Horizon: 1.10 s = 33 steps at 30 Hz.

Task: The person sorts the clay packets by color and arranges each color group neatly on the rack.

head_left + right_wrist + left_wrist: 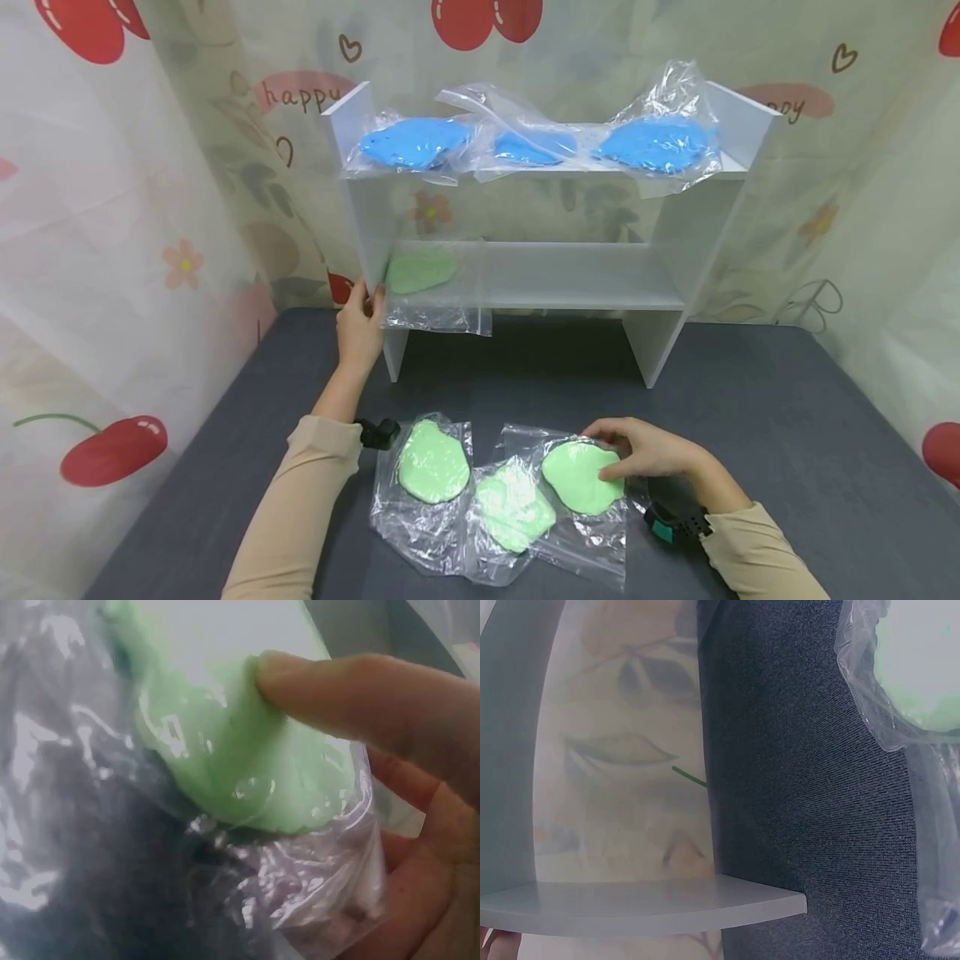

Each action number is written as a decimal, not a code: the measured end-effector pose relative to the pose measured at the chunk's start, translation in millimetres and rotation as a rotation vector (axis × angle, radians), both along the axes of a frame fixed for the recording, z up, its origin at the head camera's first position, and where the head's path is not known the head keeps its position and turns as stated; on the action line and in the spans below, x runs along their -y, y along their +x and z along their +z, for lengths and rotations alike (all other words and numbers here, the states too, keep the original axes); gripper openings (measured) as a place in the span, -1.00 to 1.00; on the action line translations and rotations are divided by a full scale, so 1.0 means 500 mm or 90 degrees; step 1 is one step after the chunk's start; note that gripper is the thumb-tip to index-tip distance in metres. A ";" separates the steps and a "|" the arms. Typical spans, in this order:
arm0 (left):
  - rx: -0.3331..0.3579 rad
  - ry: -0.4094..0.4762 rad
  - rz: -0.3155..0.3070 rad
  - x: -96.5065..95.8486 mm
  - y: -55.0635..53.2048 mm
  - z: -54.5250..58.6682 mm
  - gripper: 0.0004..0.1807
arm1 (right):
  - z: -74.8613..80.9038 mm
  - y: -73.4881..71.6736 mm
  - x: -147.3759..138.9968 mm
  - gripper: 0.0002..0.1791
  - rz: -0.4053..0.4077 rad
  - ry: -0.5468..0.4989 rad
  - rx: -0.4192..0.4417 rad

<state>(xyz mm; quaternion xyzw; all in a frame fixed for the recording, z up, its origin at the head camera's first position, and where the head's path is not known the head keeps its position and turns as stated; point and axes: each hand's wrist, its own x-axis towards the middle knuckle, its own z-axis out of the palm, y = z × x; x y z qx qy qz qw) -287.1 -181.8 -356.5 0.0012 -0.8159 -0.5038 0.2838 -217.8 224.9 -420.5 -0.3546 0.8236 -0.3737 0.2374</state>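
Observation:
My left hand (358, 333) grips the front edge of the left side panel of a white two-tier shelf (577, 279), thumb inside and fingers outside. Beside it, a zip bag with a green clay-like lump (422, 271) lies on the lower tier, its end hanging over the front. My right hand (651, 454) pinches a clear zip bag of light-green clay-like stuff (573, 479) by its right side. In the right wrist view the thumb (337, 686) presses on the green lump, with other fingers behind the bag. Two similar green bags lie to its left, a middle one (513, 508) and a left one (433, 462).
Three clear bags with blue lumps, left (416, 143), middle (534, 147) and right (660, 143), lie along the top tier. The shelf stands at the back of a dark table (757, 400). Printed curtains (187, 350) close in the back and sides. A thin cable (817, 296) hangs at the right.

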 end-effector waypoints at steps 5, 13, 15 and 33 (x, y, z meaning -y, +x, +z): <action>-0.004 0.001 0.000 0.000 0.000 0.000 -0.60 | 0.007 0.000 0.000 -0.51 0.012 0.010 0.013; -0.008 -0.002 -0.001 0.001 -0.001 0.000 -0.60 | 0.015 0.002 0.004 -0.47 0.014 0.010 0.025; -0.008 -0.002 -0.002 0.000 0.000 -0.001 -0.59 | 0.014 0.003 0.004 -0.47 0.014 0.010 0.027; -0.005 -0.002 -0.003 0.000 0.002 0.001 -0.58 | 0.022 0.011 0.002 -0.52 0.013 0.017 0.005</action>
